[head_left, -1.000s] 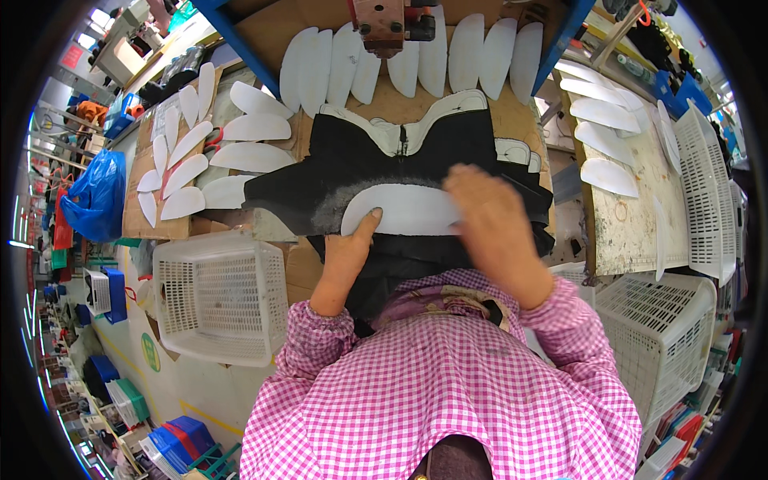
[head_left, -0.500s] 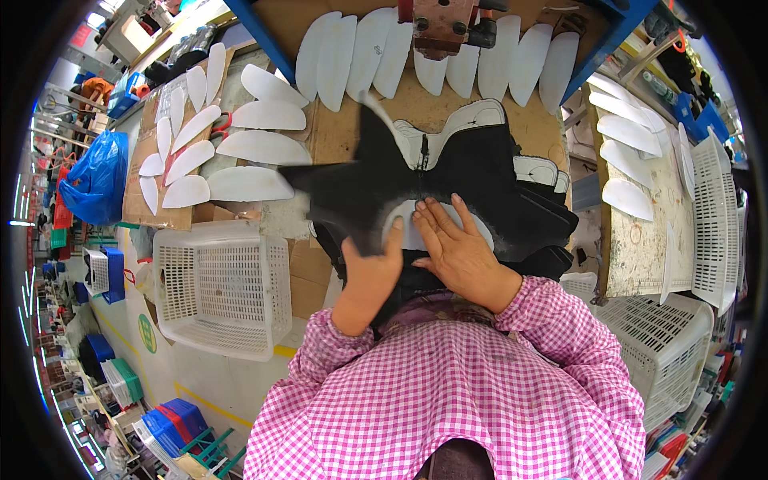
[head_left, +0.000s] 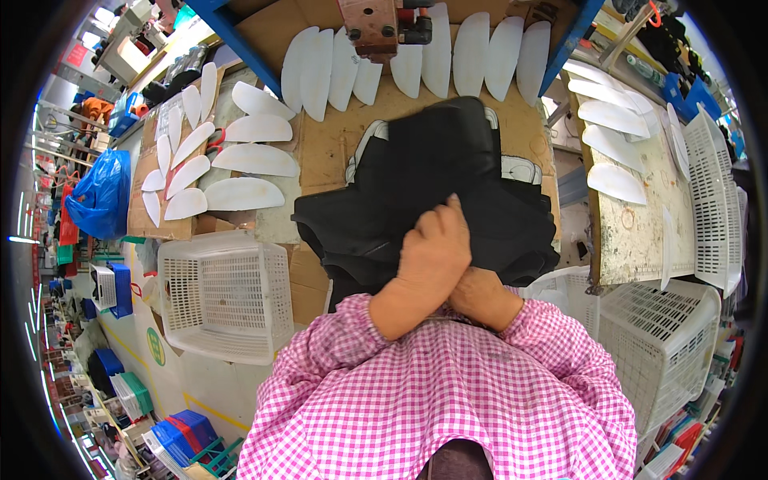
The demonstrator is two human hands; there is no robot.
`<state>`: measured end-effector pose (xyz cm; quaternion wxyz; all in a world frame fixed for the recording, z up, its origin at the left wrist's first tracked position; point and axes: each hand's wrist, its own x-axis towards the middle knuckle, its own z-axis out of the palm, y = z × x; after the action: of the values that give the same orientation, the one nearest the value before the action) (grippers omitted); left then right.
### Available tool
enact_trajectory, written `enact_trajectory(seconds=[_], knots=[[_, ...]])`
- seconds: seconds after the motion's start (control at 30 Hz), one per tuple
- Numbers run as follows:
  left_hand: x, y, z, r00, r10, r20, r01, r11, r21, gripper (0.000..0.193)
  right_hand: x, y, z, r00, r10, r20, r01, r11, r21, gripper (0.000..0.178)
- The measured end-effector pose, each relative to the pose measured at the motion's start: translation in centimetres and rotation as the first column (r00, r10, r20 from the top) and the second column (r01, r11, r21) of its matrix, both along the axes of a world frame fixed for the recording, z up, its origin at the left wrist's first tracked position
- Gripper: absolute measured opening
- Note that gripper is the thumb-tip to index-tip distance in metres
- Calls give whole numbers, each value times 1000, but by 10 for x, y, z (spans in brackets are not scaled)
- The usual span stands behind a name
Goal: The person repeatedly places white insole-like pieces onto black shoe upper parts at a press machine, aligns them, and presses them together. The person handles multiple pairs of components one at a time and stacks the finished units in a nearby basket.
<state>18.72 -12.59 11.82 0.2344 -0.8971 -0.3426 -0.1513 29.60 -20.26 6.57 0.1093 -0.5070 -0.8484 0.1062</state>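
Observation:
A stack of black shoe uppers (head_left: pixel 432 172) lies in front of me on the cardboard-covered bench, with white edges showing at its sides. Over its near part is my left hand (head_left: pixel 434 250), its fingers bunched together and closed. What they hold, if anything, does not show. My right hand (head_left: pixel 485 294) rests at the near edge of the stack, close to my body; its fingers are hidden behind the left hand. No white piece shows on the top upper.
White half-oval pieces (head_left: pixel 254 159) lie in rows at left, along the back and on the right bench (head_left: pixel 640 248). A metal machine head (head_left: pixel 370 28) hangs at the back, between blue frame sides. White plastic baskets (head_left: pixel 226 300) stand on both sides.
The white half-oval piece under my hands is out of sight. The top upper now lies with its plain black side up. My left hand has crossed rightward; my right has drawn back.

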Motion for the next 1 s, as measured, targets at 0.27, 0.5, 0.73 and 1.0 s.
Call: enact_trajectory(seconds=[0.27, 0.5, 0.73, 1.0], knots=[[6, 8, -13, 999, -39, -13, 39, 998, 40, 50, 6, 7, 8, 977, -89, -194, 75, 994, -79, 34], [-133, 16, 8, 701, 211, 682, -100, 975, -200, 37, -7, -8, 80, 843, 379, -381, -183, 869, 460, 45], [-181, 1, 34, -607, 552, 572, 539, 814, -215, 36, -50, 49, 87, 376, -364, -852, -381, 778, -500, 61], [-205, -30, 32, 123, 655, 745, 487, 614, -621, 34, -100, 81, 86, -188, -538, -822, -338, 821, -461, 25]])
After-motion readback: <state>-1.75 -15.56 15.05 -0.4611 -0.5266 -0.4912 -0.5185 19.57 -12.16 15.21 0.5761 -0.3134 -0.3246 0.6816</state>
